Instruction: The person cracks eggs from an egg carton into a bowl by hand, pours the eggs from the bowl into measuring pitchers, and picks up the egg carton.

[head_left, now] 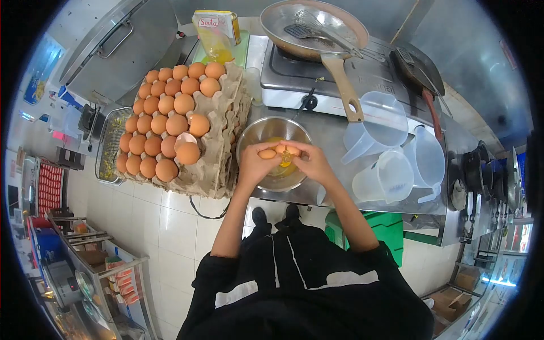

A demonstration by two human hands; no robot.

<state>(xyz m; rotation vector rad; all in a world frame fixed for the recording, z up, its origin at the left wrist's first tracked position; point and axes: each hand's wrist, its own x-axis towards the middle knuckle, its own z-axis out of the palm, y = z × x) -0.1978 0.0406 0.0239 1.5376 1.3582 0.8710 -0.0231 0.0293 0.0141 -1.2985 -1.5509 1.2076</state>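
My left hand (258,164) and my right hand (312,164) are close together over a steel mixing bowl (266,126). Both are closed around a cracked brown egg (292,150), its shell parted between the fingertips. Yellow yolk and clear white (286,159) hang beneath the opening, and more liquid egg lies in the bowl. Another brown rounded piece (267,153) shows at my left fingers; I cannot tell whether it is a whole egg or shell. Left of the bowl, stacked cardboard egg trays (224,127) hold many brown eggs, with broken shell (186,137) among them.
Behind the bowl stands a gas stove (283,97) bearing a frying pan (272,31) with a whisk and a slotted turner. Clear plastic measuring jugs (385,177) stand to the right. A Sovia pack (212,25) sits at the back, and a green bin (388,232) is below the counter.
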